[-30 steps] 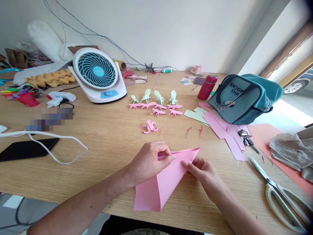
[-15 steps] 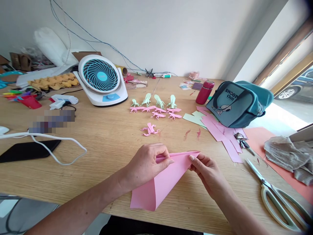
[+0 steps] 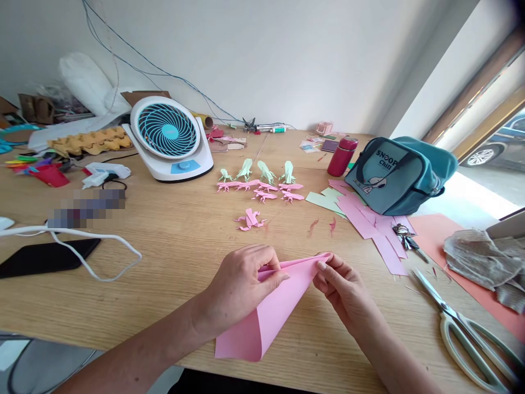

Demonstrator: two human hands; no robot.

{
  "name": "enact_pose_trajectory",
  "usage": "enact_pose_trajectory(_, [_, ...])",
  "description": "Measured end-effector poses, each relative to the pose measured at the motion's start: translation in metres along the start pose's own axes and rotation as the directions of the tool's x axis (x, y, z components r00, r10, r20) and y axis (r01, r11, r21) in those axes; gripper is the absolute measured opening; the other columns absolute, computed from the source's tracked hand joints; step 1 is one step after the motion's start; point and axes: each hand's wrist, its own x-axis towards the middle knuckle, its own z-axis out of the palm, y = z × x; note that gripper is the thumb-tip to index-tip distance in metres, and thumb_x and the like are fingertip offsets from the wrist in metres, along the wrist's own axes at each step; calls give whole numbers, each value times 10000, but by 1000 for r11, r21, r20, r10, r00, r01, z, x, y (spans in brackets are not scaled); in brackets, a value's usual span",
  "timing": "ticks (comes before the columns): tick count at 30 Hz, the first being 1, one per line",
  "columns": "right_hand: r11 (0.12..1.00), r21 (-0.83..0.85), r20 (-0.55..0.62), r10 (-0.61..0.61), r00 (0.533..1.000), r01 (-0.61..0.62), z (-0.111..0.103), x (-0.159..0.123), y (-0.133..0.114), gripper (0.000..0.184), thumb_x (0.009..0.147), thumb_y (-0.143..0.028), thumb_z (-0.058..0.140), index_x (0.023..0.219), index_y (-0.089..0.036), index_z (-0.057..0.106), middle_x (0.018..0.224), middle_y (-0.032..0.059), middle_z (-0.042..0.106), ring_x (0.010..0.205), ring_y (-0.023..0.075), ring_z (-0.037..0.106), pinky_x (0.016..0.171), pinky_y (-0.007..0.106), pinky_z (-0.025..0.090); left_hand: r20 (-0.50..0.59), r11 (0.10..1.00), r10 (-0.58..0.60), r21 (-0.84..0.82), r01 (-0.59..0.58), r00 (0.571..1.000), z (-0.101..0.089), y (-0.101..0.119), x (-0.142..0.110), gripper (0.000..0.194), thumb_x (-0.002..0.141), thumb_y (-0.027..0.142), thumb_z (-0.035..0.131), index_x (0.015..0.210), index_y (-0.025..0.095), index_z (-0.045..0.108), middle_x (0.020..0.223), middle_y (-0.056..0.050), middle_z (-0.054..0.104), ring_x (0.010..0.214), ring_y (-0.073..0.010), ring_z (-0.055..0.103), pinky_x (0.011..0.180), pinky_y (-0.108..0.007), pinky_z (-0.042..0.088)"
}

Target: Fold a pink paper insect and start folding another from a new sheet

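Note:
A sheet of pink paper (image 3: 279, 312), partly folded, is held up over the front of the table. My left hand (image 3: 246, 282) pinches its upper folded edge between thumb and fingers. At the right-hand tip, my right hand (image 3: 338, 282) grips the paper, thumb in front and fingers behind. The sheet's lower left part hangs in a loose curve towards the table edge. Just beyond my hands stands a pink folded paper figure (image 3: 251, 219). Farther back are several pink paper figures (image 3: 264, 195) and a row of green paper figures (image 3: 266, 172).
Large scissors (image 3: 459, 323) lie open at the right, near keys (image 3: 404, 232) and pink paper strips (image 3: 383, 241). Behind them stand a teal bag (image 3: 394, 175) and a red bottle (image 3: 343, 157). A fan (image 3: 168, 137), white cable (image 3: 118, 238) and black tablet-like slab (image 3: 49, 256) occupy the left.
Both hands keep their hold on the pink paper, whose right tip has shifted slightly left. The view has moved a little.

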Motion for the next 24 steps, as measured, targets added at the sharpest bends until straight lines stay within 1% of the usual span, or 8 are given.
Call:
enact_pose_trajectory(2, [998, 51, 4, 30, 1000, -30, -1, 0, 0, 304, 692, -391, 878, 785, -177, 683, 583, -69, 480, 471, 14, 356, 457, 136, 295, 5, 1000, 13, 18, -13, 1000, 1, 1, 0, 185, 830, 168, 698, 693, 178, 573, 697, 50, 624, 680, -100, 577, 646, -221, 382])
enact_pose_trajectory(4, [994, 92, -2, 56, 998, -56, -2, 1, 0, 314, 663, -359, 901, 790, -174, 682, 579, -75, 503, 439, -3, 388, 428, 117, 292, 13, 999, 19, 32, -20, 1000, 1, 2, -1, 187, 833, 163, 694, 692, 178, 572, 689, 51, 615, 673, -99, 566, 645, -224, 377])
enact_pose_trajectory(6, [989, 123, -7, 83, 997, -81, -3, 3, 0, 309, 651, -326, 912, 800, -177, 687, 598, -60, 564, 465, 14, 494, 451, 108, 365, 19, 999, 23, 39, -24, 1000, 0, 2, 0, 187, 833, 152, 688, 688, 177, 573, 684, 52, 608, 667, -97, 558, 643, -224, 373])
enact_pose_trajectory(8, [983, 153, -2, 105, 995, -103, -4, 4, 0, 292, 662, -311, 908, 817, -185, 695, 631, -38, 627, 520, 48, 590, 503, 122, 449, 19, 999, 27, 34, -28, 999, 0, 2, 0, 188, 830, 147, 692, 686, 176, 573, 683, 52, 605, 665, -95, 554, 643, -223, 374])
enact_pose_trajectory(11, [973, 204, 8, 107, 994, -107, -5, 4, 1, 271, 696, -324, 889, 852, -192, 711, 668, -17, 681, 564, 74, 649, 552, 145, 512, 23, 999, 34, 22, -35, 999, 1, 2, 1, 193, 834, 159, 698, 685, 176, 576, 677, 51, 599, 658, -95, 545, 637, -224, 374])
enact_pose_trajectory(14, [968, 231, 10, 99, 995, -98, -5, 4, 1, 257, 716, -337, 875, 859, -185, 725, 662, -9, 699, 568, 77, 663, 550, 139, 524, 16, 998, 53, 17, -53, 998, 3, 1, 1, 199, 833, 158, 702, 682, 176, 573, 674, 50, 594, 652, -94, 536, 631, -225, 370])
enact_pose_trajectory(18, [968, 232, -5, 100, 995, -96, -6, 3, 2, 231, 720, -324, 874, 820, -179, 724, 617, -10, 697, 538, 72, 658, 527, 126, 518, -1, 997, 78, 23, -78, 997, 4, 0, 0, 211, 829, 159, 715, 683, 175, 565, 675, 48, 591, 654, -95, 529, 630, -226, 365])
enact_pose_trajectory(24, [972, 216, -40, 108, 993, -97, -6, 4, 3, 250, 694, -327, 890, 782, -173, 714, 593, -11, 692, 505, 73, 654, 493, 119, 504, 3, 997, 74, 23, -74, 997, 3, 0, 0, 212, 847, 180, 703, 686, 177, 565, 675, 43, 595, 650, -100, 529, 631, -234, 369])
